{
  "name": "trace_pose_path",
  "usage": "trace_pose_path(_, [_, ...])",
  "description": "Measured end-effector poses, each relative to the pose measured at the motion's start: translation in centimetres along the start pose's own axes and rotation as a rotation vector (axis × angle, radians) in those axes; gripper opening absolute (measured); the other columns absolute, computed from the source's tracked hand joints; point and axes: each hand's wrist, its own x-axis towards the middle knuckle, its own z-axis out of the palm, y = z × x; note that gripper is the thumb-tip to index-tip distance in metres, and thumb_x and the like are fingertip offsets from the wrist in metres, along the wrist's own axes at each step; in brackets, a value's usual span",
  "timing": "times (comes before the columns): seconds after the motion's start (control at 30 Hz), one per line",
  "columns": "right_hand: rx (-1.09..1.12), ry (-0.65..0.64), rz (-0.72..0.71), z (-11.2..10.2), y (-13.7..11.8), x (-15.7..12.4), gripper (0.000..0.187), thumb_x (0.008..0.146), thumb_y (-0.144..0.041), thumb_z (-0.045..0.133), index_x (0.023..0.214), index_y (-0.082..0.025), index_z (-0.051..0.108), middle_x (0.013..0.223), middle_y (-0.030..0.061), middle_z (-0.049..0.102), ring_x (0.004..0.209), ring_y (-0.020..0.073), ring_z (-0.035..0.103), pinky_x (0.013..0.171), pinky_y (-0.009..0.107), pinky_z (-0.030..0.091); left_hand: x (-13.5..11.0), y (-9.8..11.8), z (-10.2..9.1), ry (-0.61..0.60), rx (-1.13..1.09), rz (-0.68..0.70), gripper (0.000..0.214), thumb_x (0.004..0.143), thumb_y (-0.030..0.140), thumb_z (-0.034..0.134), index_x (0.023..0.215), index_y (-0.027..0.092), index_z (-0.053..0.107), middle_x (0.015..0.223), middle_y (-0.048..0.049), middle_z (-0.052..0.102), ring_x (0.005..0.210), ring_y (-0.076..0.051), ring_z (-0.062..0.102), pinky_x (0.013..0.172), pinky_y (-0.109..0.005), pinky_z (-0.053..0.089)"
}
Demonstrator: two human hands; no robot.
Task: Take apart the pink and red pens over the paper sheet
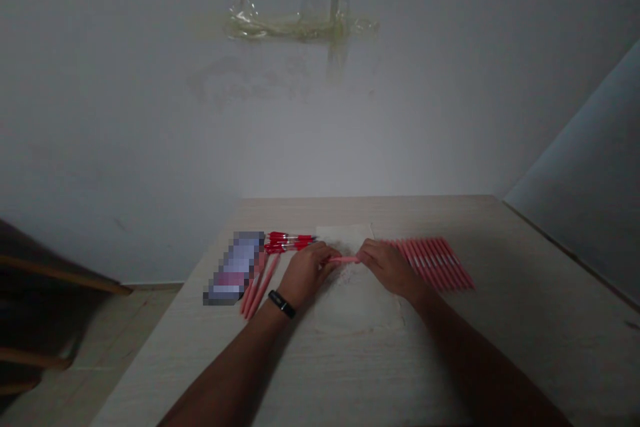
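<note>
A slim pink pen (346,259) lies level between my two hands, above a pale sheet of paper (357,310). My left hand (313,265) is closed on its left end, with thumb and fingers pinching. Around the right end, the fingers of my right hand (383,262) are closed. Small light bits (345,275) are scattered on the paper below the pen. Left of my left hand are several red pens (289,242) with clear and dark parts, and a few loose pink pens (261,288). A neat row of several pink pens (435,263) lies beside my right hand.
A phone-like device, pixelated (235,267), lies at the table's left. The pale wood-grain table (330,380) meets a grey wall (425,113) at the back, with yellowed tape (290,28) on it. Dark wooden furniture (40,307) stands on the floor at left.
</note>
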Motion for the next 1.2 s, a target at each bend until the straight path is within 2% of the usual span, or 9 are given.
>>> trace_pose_path(0.07, [0.007,-0.007,0.011,0.1,-0.1,0.0,0.032,0.105,-0.033,0.041,0.085,-0.019,0.062,0.084,0.0031,0.063,0.08,0.0164,0.059,0.074,0.029,0.041,0.0,0.0,-0.1,0.001,0.008,-0.004,0.026,0.096,0.038,0.056,0.1,0.02,0.074,0.093,-0.0081,0.07,0.084,-0.021,0.061,0.075,-0.029,0.042])
trace_pose_path(0.17, [0.037,0.002,0.077,0.2,-0.3,-0.1,0.01,0.095,-0.03,0.061,0.094,-0.02,0.062,0.086,0.0019,0.065,0.077,0.0159,0.06,0.068,0.026,0.04,0.0,-0.2,-0.2,-0.001,0.029,-0.001,0.027,0.096,0.039,0.055,0.1,0.02,0.074,0.09,-0.008,0.069,0.084,-0.021,0.061,0.074,-0.029,0.042])
trace_pose_path(0.27, [0.089,0.014,0.116,0.2,-0.7,-0.2,0.026,0.087,-0.028,0.07,0.11,-0.022,0.06,0.098,0.0024,0.068,0.08,0.0162,0.062,0.069,0.026,0.042,0.1,-0.1,-0.3,-0.004,0.045,0.007,0.027,0.097,0.038,0.054,0.1,0.019,0.074,0.088,-0.0075,0.068,0.081,-0.02,0.06,0.071,-0.028,0.042])
trace_pose_path(0.37, [0.11,0.008,0.08,0.1,-0.8,-0.2,0.021,0.097,-0.034,0.06,0.115,-0.023,0.062,0.104,0.0037,0.07,0.087,0.0168,0.063,0.075,0.027,0.043,0.1,0.1,-0.3,-0.006,0.034,0.016,0.026,0.097,0.037,0.055,0.1,0.019,0.074,0.089,-0.0069,0.068,0.082,-0.019,0.06,0.071,-0.027,0.042])
trace_pose_path(0.53, [0.008,-0.022,-0.012,0.2,-0.8,-0.1,0.029,0.105,-0.032,0.043,0.093,-0.019,0.066,0.089,0.0044,0.068,0.084,0.0177,0.062,0.075,0.029,0.042,0.1,0.4,-0.2,-0.028,0.003,0.018,0.02,0.095,0.034,0.06,0.097,0.02,0.074,0.087,-0.0054,0.067,0.078,-0.017,0.059,0.071,-0.026,0.042])
trace_pose_path(0.73, [0.021,0.009,-0.003,0.3,-1.0,-0.1,0.005,0.094,-0.02,0.062,0.098,-0.019,0.062,0.094,0.0023,0.067,0.085,0.0161,0.061,0.074,0.027,0.043,0.1,0.1,0.1,-0.024,-0.029,0.031,0.012,0.092,0.025,0.062,0.098,0.019,0.071,0.087,-0.0039,0.065,0.077,-0.016,0.058,0.07,-0.026,0.04])
trace_pose_path(0.9, [0.064,0.035,-0.008,0.3,-1.2,-0.2,0.018,0.089,-0.021,0.069,0.105,-0.02,0.061,0.101,0.0028,0.067,0.092,0.017,0.061,0.08,0.028,0.045,0.1,0.3,0.1,-0.033,-0.047,0.057,0.01,0.09,0.021,0.061,0.094,0.018,0.07,0.086,-0.004,0.064,0.077,-0.016,0.057,0.07,-0.026,0.04])
trace_pose_path(1.07, [0.051,-0.003,-0.084,0.4,-1.4,-0.2,0.011,0.097,-0.022,0.058,0.106,-0.022,0.065,0.099,0.004,0.066,0.095,0.0179,0.06,0.084,0.03,0.045,0.0,0.4,0.7,-0.022,-0.079,0.014,0.014,0.088,0.023,0.064,0.1,0.018,0.067,0.088,-0.004,0.066,0.076,-0.016,0.058,0.068,-0.026,0.04])
trace_pose_path(1.2, [0.023,-0.019,-0.113,0.6,-1.1,-0.1,0.011,0.092,-0.014,0.061,0.1,-0.021,0.066,0.094,0.0032,0.065,0.093,0.018,0.059,0.083,0.029,0.045,0.0,0.2,1.0,-0.034,-0.085,-0.023,0.017,0.086,0.022,0.064,0.103,0.017,0.063,0.086,-0.0035,0.067,0.074,-0.016,0.059,0.065,-0.025,0.04])
